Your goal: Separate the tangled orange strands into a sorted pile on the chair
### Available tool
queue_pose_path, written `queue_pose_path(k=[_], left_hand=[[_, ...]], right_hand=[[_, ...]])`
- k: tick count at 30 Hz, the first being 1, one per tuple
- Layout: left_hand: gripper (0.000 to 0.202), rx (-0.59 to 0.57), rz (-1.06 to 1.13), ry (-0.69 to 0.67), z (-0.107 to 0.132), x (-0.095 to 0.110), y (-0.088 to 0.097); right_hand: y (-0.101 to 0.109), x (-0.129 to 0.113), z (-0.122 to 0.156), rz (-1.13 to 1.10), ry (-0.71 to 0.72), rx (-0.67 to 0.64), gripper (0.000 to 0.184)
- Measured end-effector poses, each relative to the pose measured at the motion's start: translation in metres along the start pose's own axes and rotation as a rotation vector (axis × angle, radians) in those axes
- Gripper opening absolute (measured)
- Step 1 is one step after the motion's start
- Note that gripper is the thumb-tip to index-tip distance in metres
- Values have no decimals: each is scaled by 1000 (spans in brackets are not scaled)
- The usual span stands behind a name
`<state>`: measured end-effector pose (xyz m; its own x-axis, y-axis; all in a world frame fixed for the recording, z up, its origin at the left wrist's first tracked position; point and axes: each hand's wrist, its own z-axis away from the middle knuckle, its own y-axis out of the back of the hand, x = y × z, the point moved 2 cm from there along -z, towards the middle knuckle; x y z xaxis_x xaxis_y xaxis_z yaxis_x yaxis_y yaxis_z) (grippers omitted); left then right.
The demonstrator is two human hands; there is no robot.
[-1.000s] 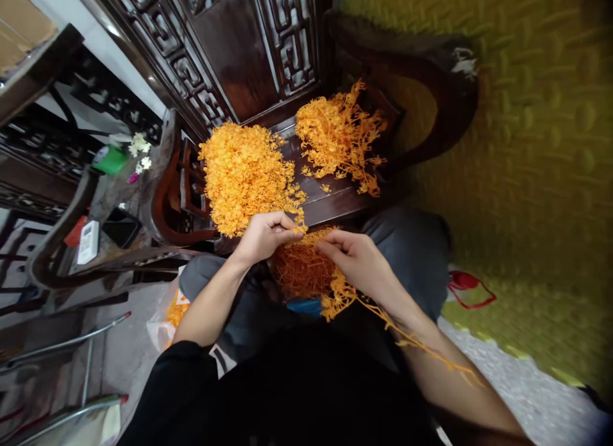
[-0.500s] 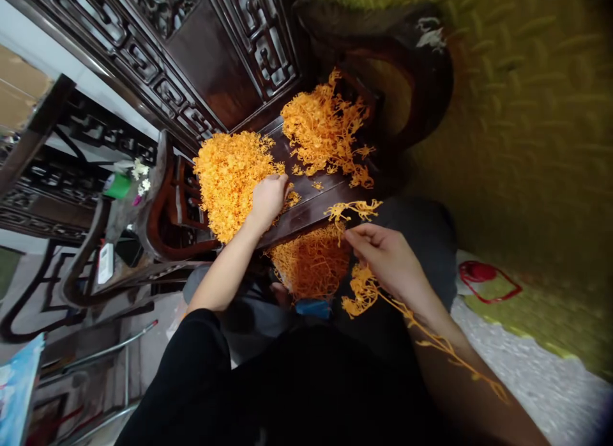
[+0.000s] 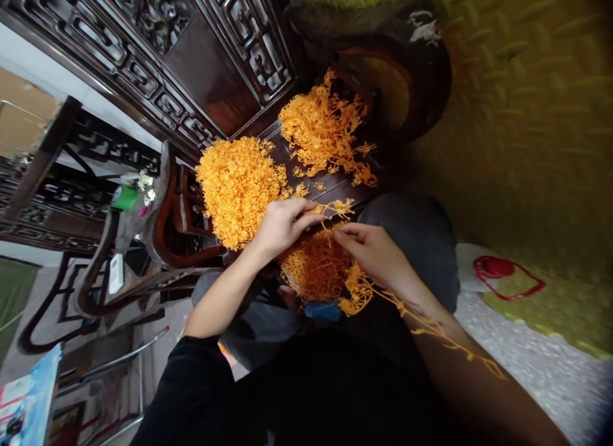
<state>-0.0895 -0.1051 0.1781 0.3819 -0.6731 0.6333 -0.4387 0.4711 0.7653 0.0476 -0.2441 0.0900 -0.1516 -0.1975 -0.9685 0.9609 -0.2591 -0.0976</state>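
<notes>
My left hand [image 3: 282, 223] and my right hand [image 3: 376, 254] meet over my lap, both pinching a thin orange plastic sprig [image 3: 335, 209] of small flowers. A long orange strand [image 3: 431, 328] trails from my right hand down along my forearm. Below the hands lies a tangle of bare orange stems [image 3: 316, 264]. On the dark wooden chair seat [image 3: 330, 187] in front sit a dense pile of small orange flowers [image 3: 237, 184] on the left and a looser heap of orange sprigs [image 3: 323, 126] on the right.
The carved dark chair back [image 3: 215, 50] rises behind the piles. A side table [image 3: 124, 235] at left carries a green cup [image 3: 124, 197], white flowers, a remote and a dark phone. A yellow-green woven mat [image 3: 536, 146] covers the right. A red cord [image 3: 507, 273] lies on it.
My left hand has come back from the dense flower pile to the sprig held by my right hand. Both hands now pinch the sprig together.
</notes>
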Motion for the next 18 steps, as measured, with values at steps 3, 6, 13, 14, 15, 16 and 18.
queue_pose_path(k=[3, 6, 13, 14, 15, 16, 18], left_hand=[[16, 173, -154, 21, 6, -15, 28], [16, 341, -232, 167, 9, -38, 58], [51, -97, 325, 188, 27, 1, 7], [52, -78, 276, 130, 30, 9, -2], [47, -40, 206, 67, 32, 16, -9], [39, 4, 130, 5, 34, 21, -13], [31, 55, 5, -97, 36, 25, -15]], right_hand=[[6, -2, 10, 116, 8, -5, 34], [19, -4, 26, 206, 8, 39, 39], [16, -15, 38, 249, 8, 51, 46], [12, -16, 37, 269, 16, 44, 44], [9, -17, 35, 288, 21, 35, 43], [6, -18, 34, 301, 25, 25, 42], [1, -17, 34, 300, 21, 2, 39]])
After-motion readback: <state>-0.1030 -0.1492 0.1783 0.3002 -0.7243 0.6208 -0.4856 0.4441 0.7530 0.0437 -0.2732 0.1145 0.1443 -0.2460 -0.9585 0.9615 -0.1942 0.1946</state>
